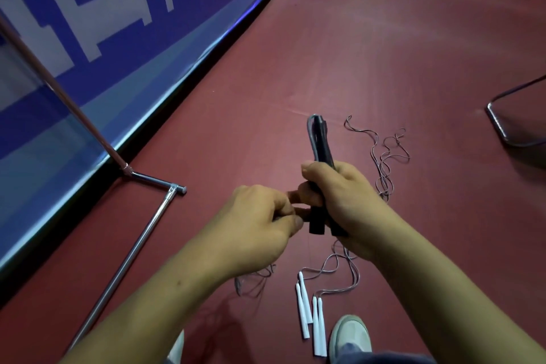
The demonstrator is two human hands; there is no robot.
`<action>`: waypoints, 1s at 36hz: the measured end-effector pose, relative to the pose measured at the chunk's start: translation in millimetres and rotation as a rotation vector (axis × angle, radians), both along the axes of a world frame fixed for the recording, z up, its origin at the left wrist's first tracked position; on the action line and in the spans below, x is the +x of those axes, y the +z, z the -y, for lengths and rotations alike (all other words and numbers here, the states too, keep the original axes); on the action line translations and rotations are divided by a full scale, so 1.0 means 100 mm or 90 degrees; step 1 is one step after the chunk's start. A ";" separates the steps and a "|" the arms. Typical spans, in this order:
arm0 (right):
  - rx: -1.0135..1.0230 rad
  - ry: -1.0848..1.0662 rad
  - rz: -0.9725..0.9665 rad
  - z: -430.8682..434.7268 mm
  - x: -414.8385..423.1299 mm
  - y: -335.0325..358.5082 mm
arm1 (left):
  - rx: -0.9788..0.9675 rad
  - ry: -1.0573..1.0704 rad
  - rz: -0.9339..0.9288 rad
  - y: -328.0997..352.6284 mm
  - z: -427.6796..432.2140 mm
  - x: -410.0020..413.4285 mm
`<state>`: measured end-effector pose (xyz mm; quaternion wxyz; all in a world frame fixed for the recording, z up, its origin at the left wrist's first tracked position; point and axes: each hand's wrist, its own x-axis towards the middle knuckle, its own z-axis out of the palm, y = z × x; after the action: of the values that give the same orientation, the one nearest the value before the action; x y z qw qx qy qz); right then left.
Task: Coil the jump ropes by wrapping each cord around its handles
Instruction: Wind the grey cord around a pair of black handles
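Right hand (345, 201): clenched round the paired black handles (320, 145), held upright above the floor (413, 68), about mid-floor.
Left hand (263, 216): fingers curled, tips pressed to the handles' lower end. Whether cord sits in that pinch, you cannot tell.
Cord (309, 133): one loop lies along the handles' upper end.
Loose cords (384, 156): tangled on the floor beyond your right hand, with more under your left forearm.
White handles (310, 313): four, on the floor beside your shoe (351, 334), not yet wrapped.
Risks, as judged: slack tension lets turns slide off the handle ends. Trailing cord may snag the tangle or drag the white handles. A foot on the cord jerks the wrap loose.
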<state>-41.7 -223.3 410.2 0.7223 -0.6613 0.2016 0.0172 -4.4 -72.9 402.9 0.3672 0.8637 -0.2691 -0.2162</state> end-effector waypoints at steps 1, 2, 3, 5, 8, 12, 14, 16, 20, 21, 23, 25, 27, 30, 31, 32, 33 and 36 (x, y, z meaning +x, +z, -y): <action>-0.035 -0.004 0.009 -0.01 0.01 -0.02 | -0.005 -0.001 0.014 0.01 0.00 -0.02; -0.078 -0.007 0.017 -0.01 0.02 -0.04 | -0.015 -0.004 0.022 0.03 0.00 -0.03; -0.124 -0.008 0.030 -0.01 0.03 -0.04 | -0.024 -0.008 0.033 0.04 -0.01 -0.05; -0.203 -0.003 0.047 -0.01 0.03 -0.05 | -0.034 -0.019 0.063 0.03 -0.01 -0.08; -0.326 -0.015 0.066 -0.03 0.05 -0.05 | -0.055 -0.028 0.073 0.02 0.00 -0.13; -0.396 -0.093 0.072 -0.08 0.08 -0.07 | -0.135 -0.012 0.073 0.00 0.03 -0.21; -0.345 -0.142 0.067 -0.09 0.10 -0.08 | -0.168 0.001 0.093 -0.02 0.06 -0.24; -0.218 -0.205 0.073 -0.09 0.12 -0.10 | -0.180 0.007 0.123 -0.03 0.09 -0.27; -0.088 -0.226 0.108 -0.15 0.09 -0.03 | -0.227 0.051 0.131 -0.04 0.12 -0.24; -0.063 -0.223 0.117 -0.16 0.09 -0.01 | -0.236 0.058 0.139 -0.04 0.11 -0.22; 0.003 -0.217 0.122 -0.18 0.08 0.01 | -0.243 0.067 0.161 -0.03 0.10 -0.20; 0.048 -0.215 0.118 -0.19 0.08 0.01 | -0.243 0.069 0.178 -0.01 0.11 -0.18; 0.069 -0.223 0.112 -0.20 0.08 0.00 | -0.246 0.069 0.187 -0.01 0.12 -0.18; 0.075 -0.226 0.117 -0.22 0.09 -0.01 | -0.249 0.082 0.192 0.00 0.12 -0.19; 0.069 -0.225 0.120 -0.22 0.09 -0.01 | -0.254 0.086 0.191 0.00 0.12 -0.20; 0.062 -0.225 0.121 -0.22 0.10 -0.01 | -0.263 0.088 0.189 -0.01 0.12 -0.21; 0.058 -0.226 0.121 -0.22 0.10 -0.01 | -0.272 0.089 0.192 0.00 0.12 -0.22; 0.045 -0.218 0.119 -0.21 0.11 -0.01 | -0.277 0.105 0.220 -0.01 0.14 -0.24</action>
<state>-30.9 -202.2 409.1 0.7529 -0.5905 0.2425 -0.1601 -28.0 -87.2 402.2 0.5093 0.8075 -0.2963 0.0275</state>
